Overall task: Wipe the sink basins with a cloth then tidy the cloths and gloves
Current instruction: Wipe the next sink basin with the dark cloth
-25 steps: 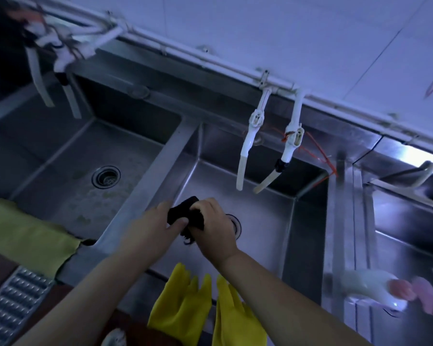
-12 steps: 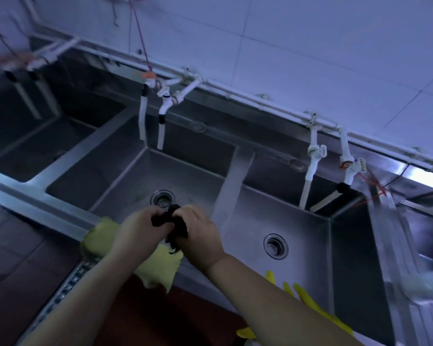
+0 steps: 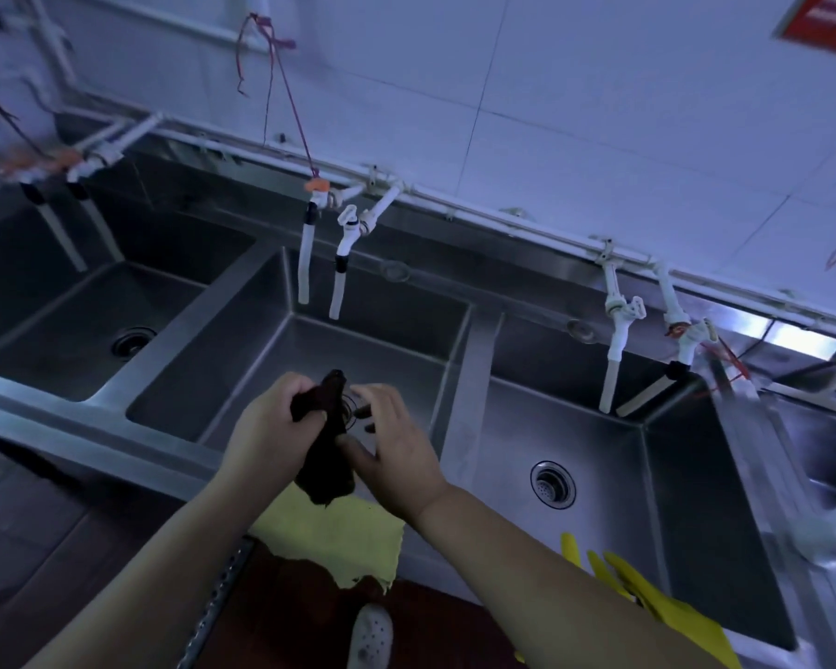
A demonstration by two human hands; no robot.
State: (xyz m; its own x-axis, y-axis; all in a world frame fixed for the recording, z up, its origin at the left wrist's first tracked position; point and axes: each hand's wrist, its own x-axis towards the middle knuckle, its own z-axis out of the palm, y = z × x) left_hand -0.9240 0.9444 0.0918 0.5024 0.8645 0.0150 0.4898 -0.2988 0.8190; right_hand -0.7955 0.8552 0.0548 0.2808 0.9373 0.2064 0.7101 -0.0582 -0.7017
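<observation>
My left hand grips a black cloth above the front rim of the middle basin. The cloth hangs down between both hands. My right hand is beside it, thumb touching the cloth, fingers spread and loose. A yellow cloth is draped over the sink's front rim just below my hands. Yellow gloves hang over the front rim of the right basin. A left basin lies further left.
White taps hang over the middle basin and another pair of taps over the right one. Each basin has a round drain. A floor grate and my white shoe show below the sink edge.
My view has swung left from the right basin to the middle one. My hands went with it, and the right hand has loosened from the balled cloth, which now hangs longer from the left hand.
</observation>
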